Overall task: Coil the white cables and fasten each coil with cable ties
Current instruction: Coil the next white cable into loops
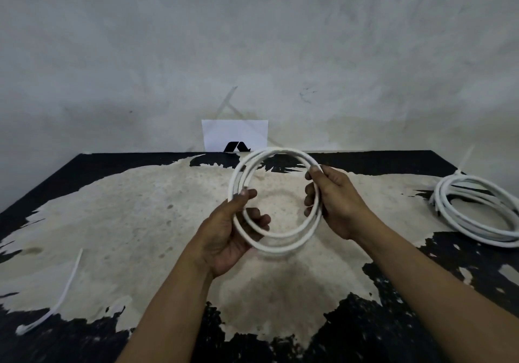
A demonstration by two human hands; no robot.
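**A:** Centre frame: left hand (pixel 233 236) is curling round the white coil (pixel 283 152) at its lower-left side, right hand (pixel 334 202) is pinching the right side.

**B:** It's looking light but springy, so gripping opposite sides should be containing the loops. Cable tie (pixel 64 289) is lying lower left.

- You're at a rough work table (pixel 140 222) in a bare room, more workshop than home.
- The wall (pixel 252 39) at 12 o'clock is plain, stained and scratched.
- The table's black coating is worn off to a big pale patch.
- A coil (pixel 471 233) lies at 3 o'clock, a tie (pixel 67 284) at 8, and a card (pixel 234 133) at 12.
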